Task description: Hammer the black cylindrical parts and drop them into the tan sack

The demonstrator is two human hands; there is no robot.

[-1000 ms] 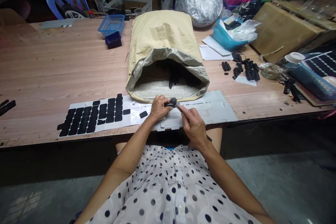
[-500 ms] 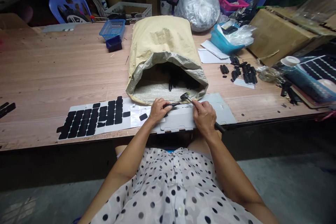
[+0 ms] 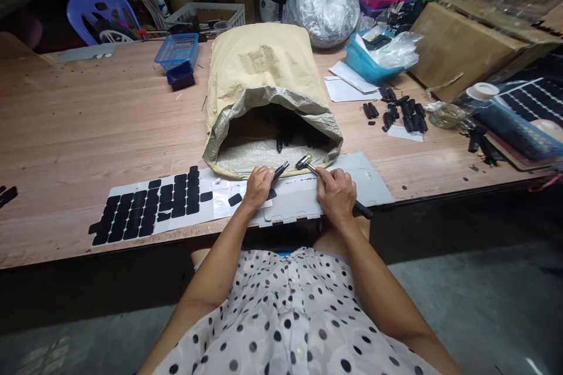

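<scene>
Two bare hands work over a flat grey cardboard sheet (image 3: 303, 202) at the near edge of a wood-grain table (image 3: 132, 108). The left hand (image 3: 259, 187) has its fingers closed on a slim black part (image 3: 280, 170), whose metallic tip points up and away to the right, just in front of the sack's mouth. The right hand (image 3: 338, 194) has its fingers wrapped around a small hammer (image 3: 303, 162); its head, with a yellowish face, is near the black part's tip but apart from it, and its black grip sticks out below the palm. Beyond the hands a cream woven sack (image 3: 264, 61) lies with its mouth towards the person, dark pieces inside. To the left, a white sheet bears rows of black rounded stickers (image 3: 136, 211); one separate black sticker (image 3: 235, 200) lies near the left wrist. On the right, black cylindrical parts (image 3: 411, 117) lie in a loose heap near a cardboard box (image 3: 461, 50) and a turquoise basin (image 3: 367, 64).
</scene>
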